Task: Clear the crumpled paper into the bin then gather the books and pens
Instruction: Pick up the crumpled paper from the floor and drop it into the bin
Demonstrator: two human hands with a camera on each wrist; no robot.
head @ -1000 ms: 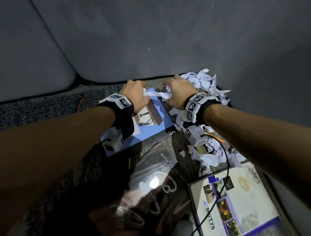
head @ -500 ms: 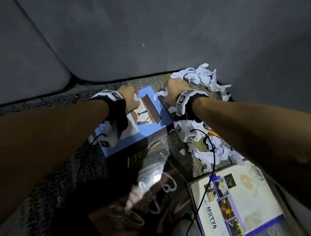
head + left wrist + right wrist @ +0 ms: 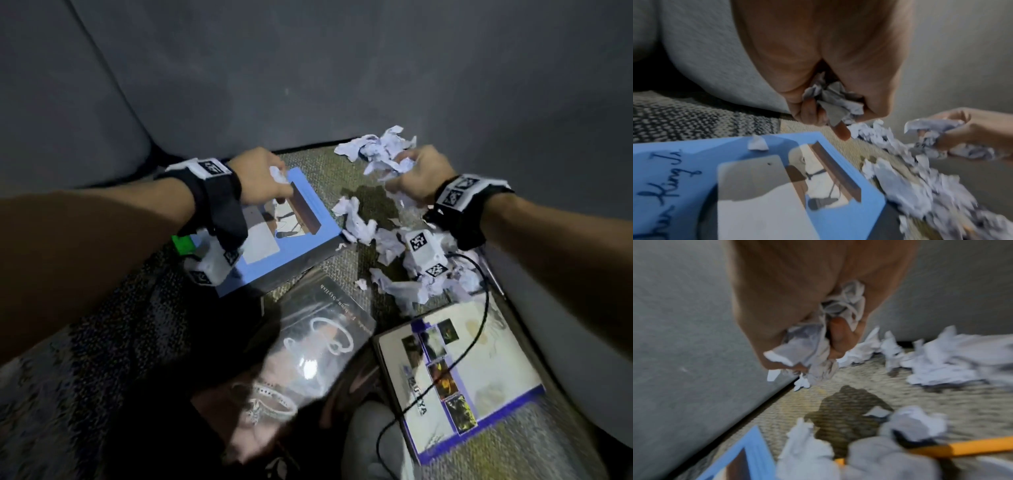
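My left hand point(image 3: 267, 178) grips a wad of crumpled paper point(image 3: 830, 100) above the far corner of a blue book point(image 3: 274, 236). My right hand point(image 3: 416, 174) clutches another bunch of crumpled paper point(image 3: 824, 337) over the woven mat. Loose crumpled paper point(image 3: 376, 147) lies at the back by the cushion, and more crumpled scraps point(image 3: 411, 274) lie between the blue book and my right wrist. A small scrap point(image 3: 757, 144) sits on the blue book. An orange pen point(image 3: 953, 449) lies partly under the scraps. No bin is in view.
A glossy dark book point(image 3: 308, 342) lies at the near middle and a white-and-blue book point(image 3: 479, 370) at the near right, crossed by a black cable point(image 3: 476, 335). Grey sofa cushions point(image 3: 308, 68) wall the back and right side. A dark stain point(image 3: 846, 412) marks the mat.
Both hands have moved apart, each with a wad of paper: the left stays over the blue book's corner, the right has shifted right toward the paper pile. The view has tilted.
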